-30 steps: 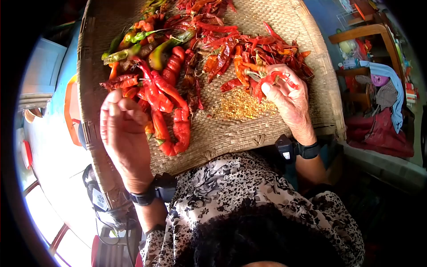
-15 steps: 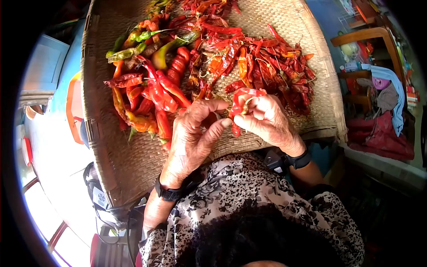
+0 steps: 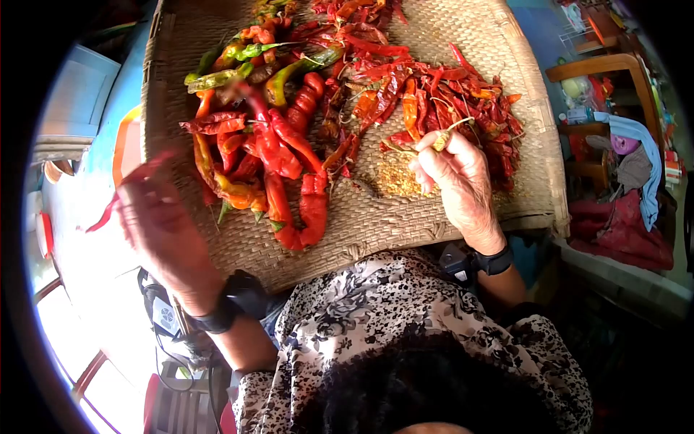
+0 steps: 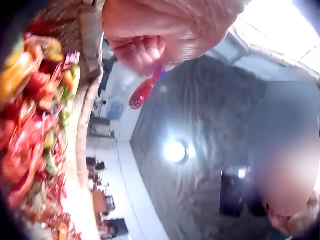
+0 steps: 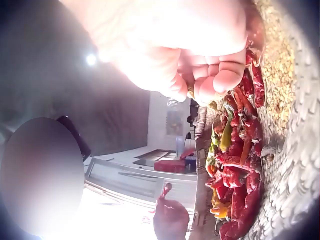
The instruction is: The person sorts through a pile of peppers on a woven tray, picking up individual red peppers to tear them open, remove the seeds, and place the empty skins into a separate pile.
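Observation:
In the head view the left hand (image 3: 163, 235), blurred, is past the basket's left edge with a red pepper piece (image 3: 103, 215) in its curled fingers. The left wrist view shows a red end (image 4: 142, 94) poking out below that hand (image 4: 170, 32). Over the basket, the right hand (image 3: 459, 181) pinches a pale pepper stem (image 3: 439, 142) between thumb and fingers, just above scattered yellow seeds (image 3: 401, 177). Fresh red and green peppers (image 3: 278, 155) lie at the left of the woven basket (image 3: 347, 239); dried red chillies (image 3: 463, 101) are heaped at the right.
A wooden chair (image 3: 640, 79) with clothes (image 3: 614, 228) stands at the right. An orange-rimmed object (image 3: 129, 137) is beyond the basket's left edge, and cables (image 3: 191, 369) hang below its lower left corner.
The hands were together over the basket; the left has swung out left with red pepper in it. The right hand has moved slightly right and now holds a stem instead of a red pepper.

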